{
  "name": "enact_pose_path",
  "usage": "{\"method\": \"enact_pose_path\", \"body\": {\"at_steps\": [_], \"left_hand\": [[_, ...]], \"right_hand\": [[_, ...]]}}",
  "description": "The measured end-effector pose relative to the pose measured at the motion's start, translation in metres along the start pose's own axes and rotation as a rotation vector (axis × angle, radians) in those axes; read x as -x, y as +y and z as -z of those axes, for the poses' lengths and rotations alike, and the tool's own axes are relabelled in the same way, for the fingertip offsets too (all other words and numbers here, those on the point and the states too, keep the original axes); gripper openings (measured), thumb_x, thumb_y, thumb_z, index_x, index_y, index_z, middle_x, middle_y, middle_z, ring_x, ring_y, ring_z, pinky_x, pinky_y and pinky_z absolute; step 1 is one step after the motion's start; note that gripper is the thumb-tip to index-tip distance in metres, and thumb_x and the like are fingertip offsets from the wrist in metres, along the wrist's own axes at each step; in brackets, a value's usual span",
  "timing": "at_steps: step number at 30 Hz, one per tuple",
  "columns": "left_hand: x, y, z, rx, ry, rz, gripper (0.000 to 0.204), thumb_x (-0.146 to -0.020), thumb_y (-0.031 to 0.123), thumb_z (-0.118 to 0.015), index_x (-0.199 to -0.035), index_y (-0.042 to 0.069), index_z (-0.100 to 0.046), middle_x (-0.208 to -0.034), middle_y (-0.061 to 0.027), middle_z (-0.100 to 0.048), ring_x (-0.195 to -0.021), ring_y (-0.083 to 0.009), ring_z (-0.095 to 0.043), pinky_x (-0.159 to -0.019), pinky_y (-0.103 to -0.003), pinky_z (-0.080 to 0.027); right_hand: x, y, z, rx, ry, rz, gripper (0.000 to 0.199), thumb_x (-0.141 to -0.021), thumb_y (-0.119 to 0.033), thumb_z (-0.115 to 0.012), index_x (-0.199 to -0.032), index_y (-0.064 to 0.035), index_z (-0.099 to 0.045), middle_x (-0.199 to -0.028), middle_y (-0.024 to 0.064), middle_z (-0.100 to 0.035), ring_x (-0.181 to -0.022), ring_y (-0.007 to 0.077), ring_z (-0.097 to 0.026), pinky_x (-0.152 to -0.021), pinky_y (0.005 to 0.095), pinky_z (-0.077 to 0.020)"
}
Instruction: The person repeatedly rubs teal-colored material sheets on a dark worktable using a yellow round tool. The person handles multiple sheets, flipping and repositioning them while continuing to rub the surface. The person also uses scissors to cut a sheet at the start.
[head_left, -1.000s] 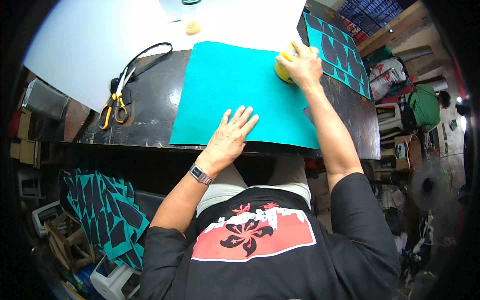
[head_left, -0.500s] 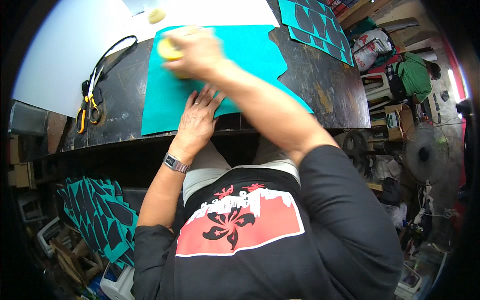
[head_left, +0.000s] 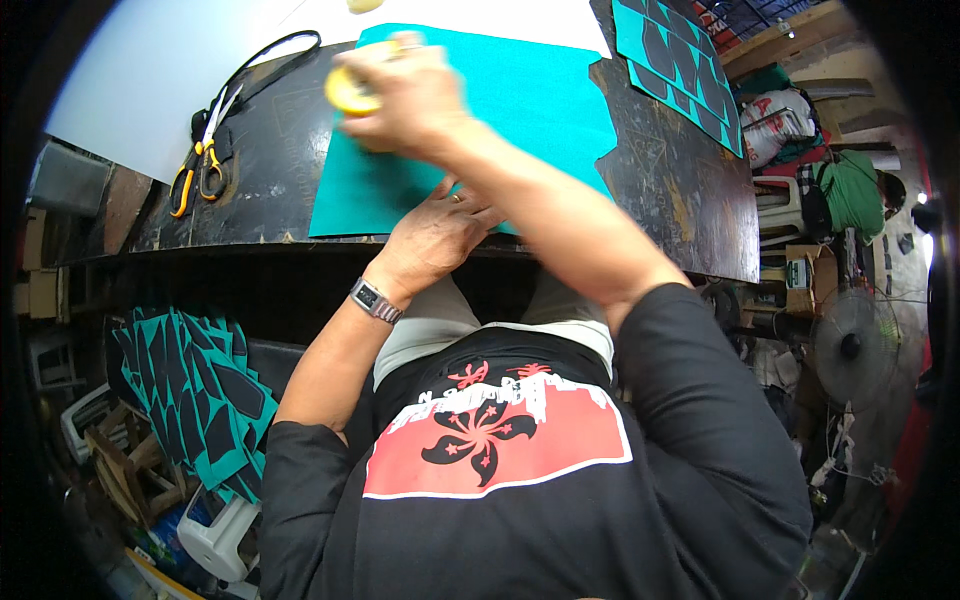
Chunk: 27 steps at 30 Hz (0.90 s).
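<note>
A teal sheet (head_left: 530, 110) with a notched right edge lies flat on the dark worktable. My right hand (head_left: 415, 100), slightly blurred, is closed around a yellow, round, thick disc-like thing (head_left: 350, 92) over the sheet's left half. I cannot make out its exact kind. My left hand (head_left: 440, 235) rests on the sheet's near edge with its fingers stretched out flat, and a ring and a wristwatch show on it. My right forearm hides some of its fingertips. Left of the sheet lie scissors (head_left: 205, 150) with yellow-and-black handles, beside a black strap (head_left: 265, 55).
The worktable (head_left: 680, 190) is dark and scuffed. Teal sheets with dark shapes (head_left: 680, 60) lie at its far right. A stack of similar pieces (head_left: 200, 400) stands below left, by a white stool (head_left: 220, 540). A fan (head_left: 855, 345) and a person in green (head_left: 850, 195) are at right.
My view has shifted, so the table sits higher and further right in it. My left hand has slid toward the sheet's near edge. My right hand still holds the yellow thing over the sheet.
</note>
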<state>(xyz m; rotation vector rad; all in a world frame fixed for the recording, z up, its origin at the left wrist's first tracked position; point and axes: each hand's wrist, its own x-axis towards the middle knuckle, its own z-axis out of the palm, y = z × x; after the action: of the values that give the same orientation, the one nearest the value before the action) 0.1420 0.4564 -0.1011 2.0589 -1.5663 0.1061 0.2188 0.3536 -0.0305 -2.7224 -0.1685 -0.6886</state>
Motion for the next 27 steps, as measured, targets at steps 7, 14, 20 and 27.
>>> {"method": "enact_pose_path", "body": {"at_steps": [7, 14, 20, 27], "left_hand": [[-0.006, 0.004, -0.003, -0.010, 0.042, 0.080, 0.042, -0.092, 0.008, -0.057, -0.133, 0.013, -0.061, -0.136, -0.0147, -0.061, -0.130, -0.0344, -0.054, -0.111, -0.048, -0.042], [-0.006, 0.015, 0.004, -0.073, 0.046, 0.090, 0.052, -0.086, 0.005, -0.067, -0.136, 0.018, -0.062, -0.133, -0.0081, -0.061, -0.129, -0.0268, -0.054, -0.110, -0.040, -0.046], [-0.003, 0.007, 0.007, -0.044, 0.051, -0.027, 0.044, -0.088, 0.007, -0.061, -0.132, 0.012, -0.063, -0.132, -0.0079, -0.062, -0.126, -0.0255, -0.058, -0.112, -0.037, -0.044], [0.010, 0.010, 0.024, 0.330, -0.104, 0.125, 0.035, -0.094, 0.014, -0.064, -0.128, 0.011, -0.065, -0.130, -0.0106, -0.066, -0.125, -0.0294, -0.058, -0.109, -0.039, -0.044]], "right_hand": [[0.002, 0.005, 0.004, -0.049, -0.073, 0.091, 0.068, -0.071, -0.053, -0.082, -0.133, -0.0299, -0.066, -0.133, 0.0247, -0.059, -0.112, 0.0439, -0.060, -0.096, 0.0493, -0.0535], [0.122, 0.155, 0.126, 0.200, 0.044, -0.105, 0.071, -0.072, -0.051, -0.083, -0.137, -0.0286, -0.064, -0.130, 0.0178, -0.064, -0.121, 0.0415, -0.058, -0.107, 0.0508, -0.0463], [0.050, 0.077, 0.068, -0.026, -0.026, 0.247, 0.074, -0.067, -0.051, -0.086, -0.135, -0.0322, -0.065, -0.139, 0.0219, -0.054, -0.124, 0.0409, -0.056, -0.101, 0.0502, -0.0514], [-0.004, -0.041, -0.017, -0.177, -0.117, 0.397, 0.070, -0.065, -0.049, -0.087, -0.131, -0.0386, -0.067, -0.138, 0.0206, -0.054, -0.108, 0.0381, -0.061, -0.091, 0.0462, -0.0558]]}}
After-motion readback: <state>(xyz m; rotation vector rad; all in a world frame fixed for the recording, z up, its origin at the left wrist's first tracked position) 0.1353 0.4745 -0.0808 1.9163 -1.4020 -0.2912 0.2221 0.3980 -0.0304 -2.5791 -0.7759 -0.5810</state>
